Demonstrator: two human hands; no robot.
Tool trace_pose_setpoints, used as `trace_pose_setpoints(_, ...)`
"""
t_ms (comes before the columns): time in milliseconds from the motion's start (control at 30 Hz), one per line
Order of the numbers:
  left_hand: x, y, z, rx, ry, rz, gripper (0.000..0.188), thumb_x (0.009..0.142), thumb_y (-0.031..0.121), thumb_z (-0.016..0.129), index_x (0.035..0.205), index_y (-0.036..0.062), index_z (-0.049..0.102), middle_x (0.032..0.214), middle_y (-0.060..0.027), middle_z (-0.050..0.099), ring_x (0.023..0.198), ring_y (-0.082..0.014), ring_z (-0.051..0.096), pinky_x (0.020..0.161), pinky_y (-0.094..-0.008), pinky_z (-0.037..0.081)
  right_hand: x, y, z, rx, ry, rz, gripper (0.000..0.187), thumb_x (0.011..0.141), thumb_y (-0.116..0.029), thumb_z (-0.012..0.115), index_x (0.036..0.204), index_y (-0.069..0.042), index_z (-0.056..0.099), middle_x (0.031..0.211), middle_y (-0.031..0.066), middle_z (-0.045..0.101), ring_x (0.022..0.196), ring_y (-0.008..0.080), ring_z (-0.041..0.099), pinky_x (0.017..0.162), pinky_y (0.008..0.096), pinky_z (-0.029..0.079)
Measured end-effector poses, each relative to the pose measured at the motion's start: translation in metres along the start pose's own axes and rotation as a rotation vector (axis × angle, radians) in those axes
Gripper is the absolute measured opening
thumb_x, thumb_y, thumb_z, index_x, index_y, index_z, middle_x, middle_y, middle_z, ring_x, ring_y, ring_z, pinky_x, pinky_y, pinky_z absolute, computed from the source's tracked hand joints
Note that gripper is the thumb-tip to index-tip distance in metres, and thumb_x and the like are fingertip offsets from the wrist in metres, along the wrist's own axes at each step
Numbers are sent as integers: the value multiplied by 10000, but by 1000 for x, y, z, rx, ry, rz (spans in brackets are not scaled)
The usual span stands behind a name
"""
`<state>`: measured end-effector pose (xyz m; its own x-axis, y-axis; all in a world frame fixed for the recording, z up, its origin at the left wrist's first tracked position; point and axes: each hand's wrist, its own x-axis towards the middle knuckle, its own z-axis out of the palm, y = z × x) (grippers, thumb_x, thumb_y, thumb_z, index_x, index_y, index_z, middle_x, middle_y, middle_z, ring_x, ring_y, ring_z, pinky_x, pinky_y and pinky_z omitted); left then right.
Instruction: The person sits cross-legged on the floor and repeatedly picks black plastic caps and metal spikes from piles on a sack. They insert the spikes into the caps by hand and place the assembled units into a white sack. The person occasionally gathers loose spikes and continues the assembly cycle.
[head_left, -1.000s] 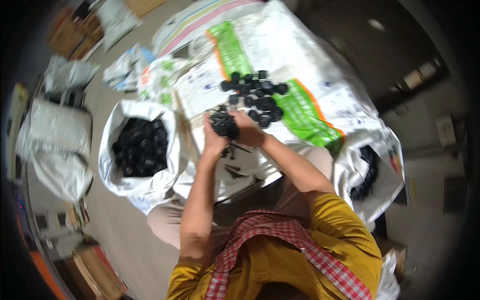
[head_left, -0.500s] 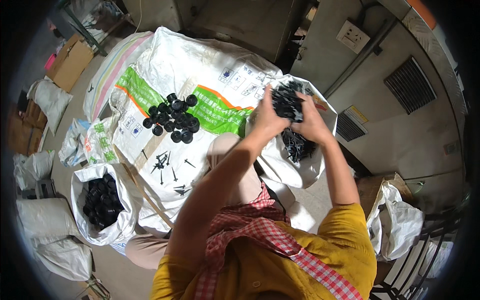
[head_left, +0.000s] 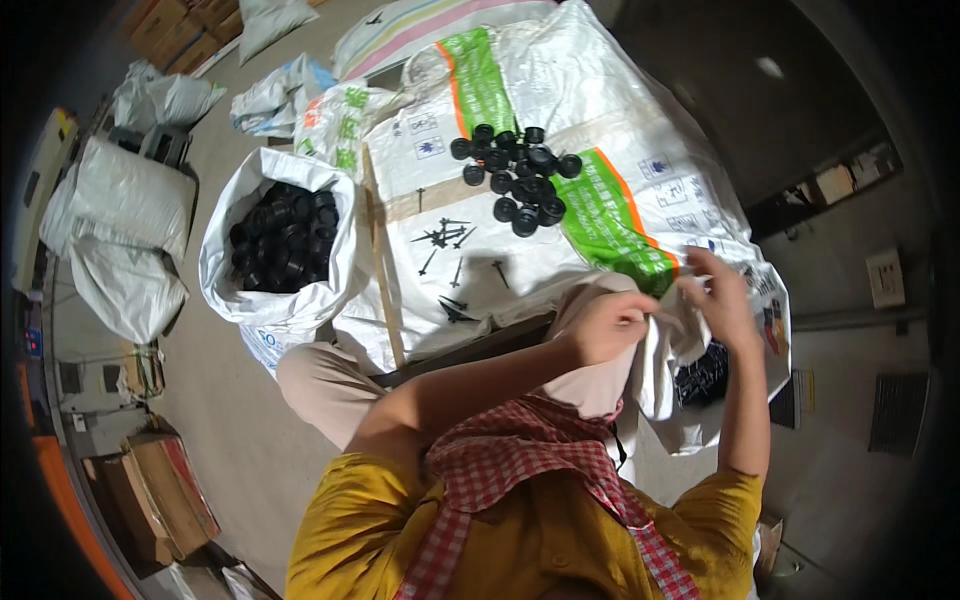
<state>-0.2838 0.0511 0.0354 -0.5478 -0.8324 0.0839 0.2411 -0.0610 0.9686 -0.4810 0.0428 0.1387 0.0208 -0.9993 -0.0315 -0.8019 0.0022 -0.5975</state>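
Both of my hands are at the rim of a white woven sack (head_left: 655, 375) beside my right knee. My left hand (head_left: 608, 328) is closed, its fingertips pinching the near-left edge of the sack. My right hand (head_left: 728, 305) is bent over the rim, with thumb and fingers on a fold of the cloth. The fold partly covers the black thin plastic pieces (head_left: 703, 378) inside. On the spread white sacking before me lie a cluster of round black caps (head_left: 525, 185) and several loose black spikes (head_left: 443, 235).
At the left stands an open white sack (head_left: 225, 290) full of black caps. A wooden stick (head_left: 381, 260) lies beside it. Stuffed white bags (head_left: 135, 190) and a cardboard box (head_left: 165, 500) are farther left. A grey cabinet (head_left: 850, 370) stands at the right.
Both hands have let go of the bunch of black pieces and moved to the sack's rim, which is now folded inward. The view has turned toward the left.
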Motion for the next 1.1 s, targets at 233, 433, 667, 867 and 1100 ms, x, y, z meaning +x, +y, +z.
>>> trace_pose_setpoints(233, -95, 29, -175, 731, -44, -378, 344, 825, 95, 623, 1156, 7, 595, 1038, -186, 647, 915, -282, 642, 814, -392, 510, 161, -59, 235, -31, -684, -257, 459, 805, -229, 727, 1207, -62, 580, 1129, 188, 635, 1026, 320, 622, 873, 379, 490)
trace_pose_setpoints(433, -110, 44, -236, 1077, -105, -456, 501, 798, 121, 626, 1269, 9, 495, 1185, -210, 578, 1074, -372, 563, 924, -446, 447, 251, -84, 450, -153, -568, -440, 526, 763, -215, 723, 1245, -80, 563, 1296, 193, 520, 1176, 392, 492, 979, 430, 427)
trace_pose_setpoints(667, -135, 59, -250, 1253, -52, -400, 495, 786, 100, 609, 1252, -30, 504, 1228, -227, 548, 1103, -372, 528, 983, -460, 392, 307, -117, 557, -436, -464, -246, 648, 758, -303, 714, 1350, -275, 453, 1427, 193, 291, 1172, 466, 404, 952, 542, 417)
trace_pose_setpoints(867, -140, 63, -246, 1297, -66, -343, 447, 811, 102, 585, 1234, -33, 532, 1224, -223, 553, 1090, -357, 542, 979, -456, 395, 323, -40, 509, -403, -531, -644, 461, 891, -240, 542, 1342, -154, 498, 1459, 54, 417, 1343, 342, 360, 1039, 489, 369)
trace_pose_setpoints(1100, -143, 57, -235, 1280, -52, -267, 460, 804, 119, 594, 1234, -35, 533, 1183, -221, 576, 1057, -344, 563, 937, -435, 419, 238, -43, 505, -223, -495, -116, 957, 714, -629, 679, 1458, -138, 330, 1530, 137, 247, 1427, 395, 112, 1093, 642, 116)
